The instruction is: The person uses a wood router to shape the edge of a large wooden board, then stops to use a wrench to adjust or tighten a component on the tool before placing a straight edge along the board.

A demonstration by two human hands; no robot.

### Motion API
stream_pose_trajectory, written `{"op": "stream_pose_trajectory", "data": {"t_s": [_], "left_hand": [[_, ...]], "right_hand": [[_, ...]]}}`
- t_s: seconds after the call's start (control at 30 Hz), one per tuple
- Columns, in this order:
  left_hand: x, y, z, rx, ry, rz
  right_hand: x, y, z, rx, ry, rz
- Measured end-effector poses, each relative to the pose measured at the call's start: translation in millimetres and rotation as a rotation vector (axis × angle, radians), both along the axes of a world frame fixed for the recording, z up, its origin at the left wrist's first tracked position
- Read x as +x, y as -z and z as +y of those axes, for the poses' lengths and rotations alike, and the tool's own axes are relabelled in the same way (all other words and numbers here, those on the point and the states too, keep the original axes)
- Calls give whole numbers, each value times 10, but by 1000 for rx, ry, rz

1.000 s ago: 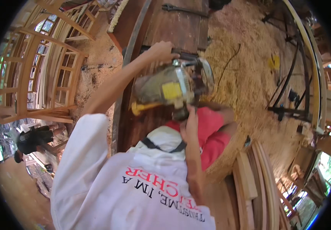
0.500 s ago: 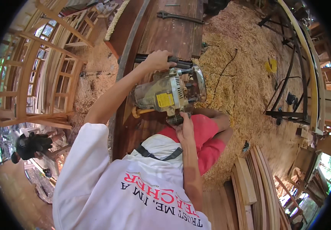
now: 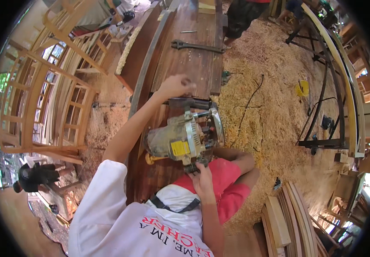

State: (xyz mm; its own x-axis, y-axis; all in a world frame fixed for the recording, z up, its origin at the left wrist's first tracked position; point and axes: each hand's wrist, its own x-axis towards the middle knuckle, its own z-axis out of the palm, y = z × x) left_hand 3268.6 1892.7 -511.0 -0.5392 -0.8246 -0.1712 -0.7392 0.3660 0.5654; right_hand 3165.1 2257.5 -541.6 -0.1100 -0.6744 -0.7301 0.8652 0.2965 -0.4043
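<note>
Both hands are on the job. My right hand is clenched around the rear grip of the power tool, at about six o'clock from its body. My left hand lies out at twelve o'clock, fingers curled beside the tool's black front end; I cannot tell whether they grasp a knob there or only press down beside it.

The tool sits on the dark reddish plank, which runs away from me along the desk. I judge the step to be a pass of the tool along the plank, with much of its length ahead. The next move calls for steady forward pressure, the base kept flat, and my left fingers kept clear of the round metal guard at three o'clock.

The tool's casing is grimy yellow plastic with dull ribbed metal around the motor. The plank is smooth, hard and long-grained. A dark steel wrench lies across the desk at twelve o'clock. Pale, fluffy shavings blanket the floor at three o'clock, with a thin black cord snaking through them. Bare wooden chair frames stand at nine o'clock, and curved slats are stacked at five.
</note>
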Motion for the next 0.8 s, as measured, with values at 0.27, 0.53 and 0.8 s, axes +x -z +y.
{"op": "stream_pose_trajectory", "data": {"t_s": [0.27,0.53,0.8], "left_hand": [[-617,602,-1669,-529,-139,-175],[-1010,849,-1919,-451,-16,-270],[-996,777,-2347,-501,15,-244]], "right_hand": [[-110,66,-5,-8,65,-143],[-68,-85,308,59,105,-83],[-133,-271,167,-28,-268,310]]}}
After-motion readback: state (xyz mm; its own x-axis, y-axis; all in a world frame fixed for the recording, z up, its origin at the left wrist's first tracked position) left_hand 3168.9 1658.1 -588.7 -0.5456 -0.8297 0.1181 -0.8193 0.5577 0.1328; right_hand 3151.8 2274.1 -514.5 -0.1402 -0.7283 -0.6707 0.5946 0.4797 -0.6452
